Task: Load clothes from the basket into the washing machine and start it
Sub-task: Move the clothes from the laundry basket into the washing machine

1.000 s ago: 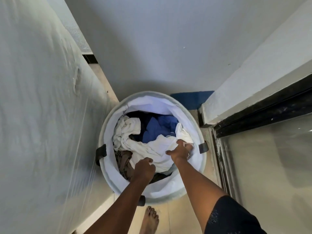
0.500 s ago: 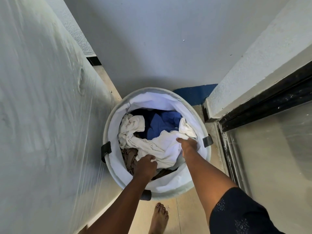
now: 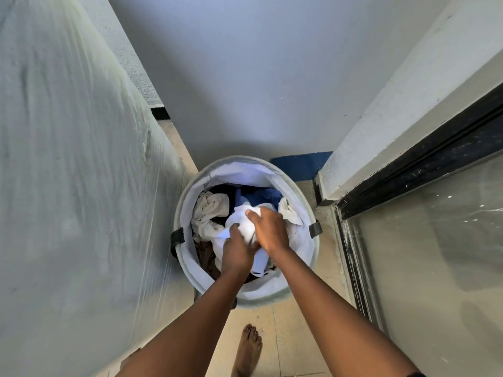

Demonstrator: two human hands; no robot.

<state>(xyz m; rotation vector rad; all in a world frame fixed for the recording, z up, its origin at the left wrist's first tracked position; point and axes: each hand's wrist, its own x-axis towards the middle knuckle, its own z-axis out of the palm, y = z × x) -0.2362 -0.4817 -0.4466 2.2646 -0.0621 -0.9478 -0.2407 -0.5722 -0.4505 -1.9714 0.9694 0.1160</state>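
we see the white cloth (image 3: 246, 225) bunched in the middle of the basket (image 3: 245, 172), above a blue garment (image 3: 261, 195) and a cream one (image 3: 211, 209). our left hand (image 3: 238, 250) and right hand (image 3: 269, 231) each hold it in a closed grip, side by side. a brown piece (image 3: 205, 257), perhaps trousers, lies near left. a bare foot (image 3: 249, 346) stands nearer.

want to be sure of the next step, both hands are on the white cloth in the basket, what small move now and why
Probably lift the bunched white cloth straight up out of the laundry basket: left hand and right hand both grip it, and it sits on top of the blue garment.
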